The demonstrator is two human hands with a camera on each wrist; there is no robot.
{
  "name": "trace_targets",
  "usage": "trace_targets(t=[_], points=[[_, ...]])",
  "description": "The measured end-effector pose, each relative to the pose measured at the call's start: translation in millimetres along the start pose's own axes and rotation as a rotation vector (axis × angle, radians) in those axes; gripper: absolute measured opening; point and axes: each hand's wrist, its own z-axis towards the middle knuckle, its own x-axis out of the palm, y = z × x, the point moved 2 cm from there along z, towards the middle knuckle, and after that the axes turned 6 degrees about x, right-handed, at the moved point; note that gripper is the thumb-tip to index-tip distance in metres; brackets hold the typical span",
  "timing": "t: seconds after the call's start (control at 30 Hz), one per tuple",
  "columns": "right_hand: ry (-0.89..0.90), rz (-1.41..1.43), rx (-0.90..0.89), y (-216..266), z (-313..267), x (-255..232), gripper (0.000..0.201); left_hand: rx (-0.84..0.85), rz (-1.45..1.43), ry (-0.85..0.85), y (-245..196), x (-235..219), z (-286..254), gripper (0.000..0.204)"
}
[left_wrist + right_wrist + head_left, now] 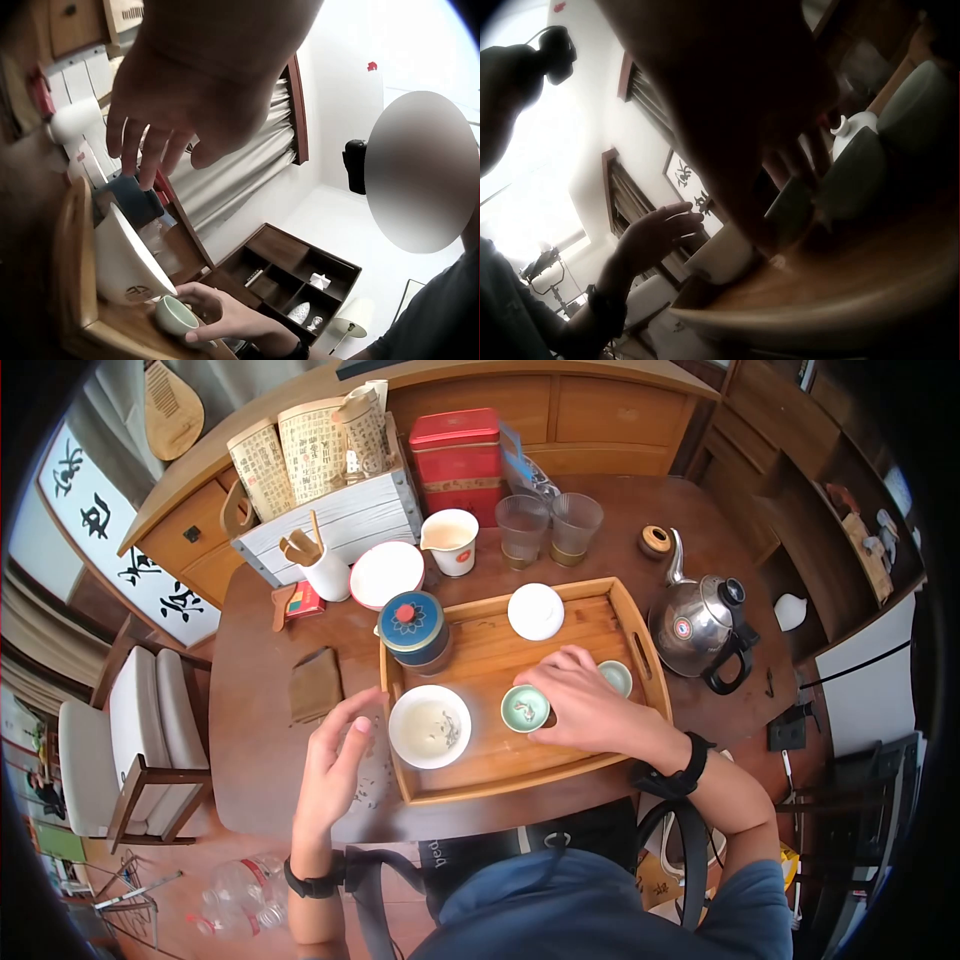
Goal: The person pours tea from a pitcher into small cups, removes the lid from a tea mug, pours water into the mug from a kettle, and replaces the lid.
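My right hand (590, 712) pinches a small pale green teacup (524, 710) between thumb and fingers over the wooden tray (490, 765). A second green teacup (617, 677) sits behind that hand, partly covered by it. At the tray's left end stands a white bowl (398, 732) of liquid with dark bits in it. My left hand (335, 760) hovers just left of the bowl, holding nothing, its fingers spread loosely; in the left wrist view the left hand (199, 105) shows empty too. A blue lidded canister (415, 635) and a round white lidded pot (536, 612) stand farther back.
A steel kettle (695, 622) stands right of the tray. Behind it are two clear cups (522, 530), a white pitcher (450, 540), a white and red bowl (387, 574) and a red tin (456, 465). A brown cloth (315, 685) lies left, near scattered bits (370, 785).
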Motion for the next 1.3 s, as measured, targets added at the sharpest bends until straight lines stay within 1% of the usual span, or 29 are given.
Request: trace_targets(t=[0.1,0.2,0.23,0.3,0.33,0.4,0.43,0.47,0.5,0.53,0.6,0.63,0.67,0.73,0.77,0.8,0.87,0.9,0.93,1.0,1.03,1.07,1.1,1.13,1.17,1.2,1.23,1.27,1.3], points=[[-0.043,-0.021,-0.040,-4,-2,3,0.060,0.047,0.013,-0.017,4,1,1,0.040],[-0.054,-0.059,-0.036,-6,-7,1,0.065,0.011,0.045,-0.008,4,1,2,0.040],[-0.085,-0.080,-0.044,-5,-10,-1,0.067,0.012,0.044,-0.008,4,2,4,0.040],[-0.113,-0.099,-0.056,0,-17,-9,0.069,0.115,0.126,-0.052,4,2,8,0.037],[-0.126,-0.088,-0.027,2,-23,-16,0.070,0.112,0.127,-0.057,3,1,12,0.037],[-0.135,-0.079,-0.009,3,-34,-30,0.070,0.224,0.321,-0.051,-4,-2,23,0.035],[-0.161,-0.081,0.024,1,-41,-36,0.069,0.221,0.324,-0.065,-8,-3,30,0.035],[-0.186,-0.083,0.054,-1,-47,-44,0.067,0.292,0.390,-0.071,-14,-1,37,0.033],[-0.201,-0.065,0.112,0,-54,-52,0.061,0.362,0.457,-0.079,-20,1,45,0.031],[-0.196,-0.069,0.096,0,-62,-59,0.061,0.357,0.459,-0.096,-24,2,54,0.031],[-0.309,-0.083,0.180,-7,-80,-73,0.053,0.385,0.639,-0.036,-31,7,72,0.029],[-0.401,-0.080,0.184,-12,-89,-79,0.049,0.459,0.697,-0.045,-36,11,82,0.025],[-0.492,-0.074,0.189,-19,-99,-85,0.046,0.453,0.700,-0.059,-37,12,90,0.025],[-0.759,-0.006,0.262,-36,-119,-97,0.041,0.511,0.850,0.046,-35,16,104,0.023],[-0.880,-0.008,0.304,-50,-129,-102,0.038,0.567,0.932,0.020,-33,19,111,0.024],[-1.001,-0.011,0.351,-66,-140,-104,0.035,0.566,0.933,0.016,-32,18,115,0.024],[-1.140,0.008,0.499,-97,-158,-104,0.031,0.607,1.057,0.069,-32,18,121,0.022],[-1.170,0.078,0.539,-122,-169,-101,0.025,0.607,1.058,0.065,-32,17,123,0.022],[-1.169,0.078,0.535,-142,-180,-97,0.025,0.608,1.056,0.094,-32,17,125,0.021],[-1.129,0.446,0.605,-176,-196,-88,0.027,0.605,1.055,0.118,-34,17,127,0.020],[-1.128,0.422,0.615,-185,-197,-84,0.038,0.613,1.058,0.134,-35,17,128,0.019],[-1.125,0.423,0.612,-195,-197,-80,0.038,0.621,1.060,0.150,-36,17,128,0.018],[-1.118,0.586,0.593,-206,-197,-74,0.040,0.618,1.062,0.148,-37,17,129,0.018],[-1.107,0.749,0.573,-206,-193,-73,0.042,0.610,1.087,0.162,-38,18,129,0.017],[-1.106,0.751,0.572,-202,-190,-72,0.042,0.603,1.112,0.177,-40,18,130,0.017],[-1.075,0.816,0.640,-199,-186,-70,0.044,0.603,1.112,0.177,-43,16,130,0.017],[-1.044,0.880,0.708,-195,-182,-70,0.046,0.631,1.058,0.118,-49,10,130,0.017],[-1.044,0.880,0.710,-196,-183,-71,0.046,0.658,1.003,0.061,-56,4,129,0.017],[-0.998,0.903,0.708,-197,-183,-72,0.048,0.617,0.982,0.018,-66,-5,127,0.016]])
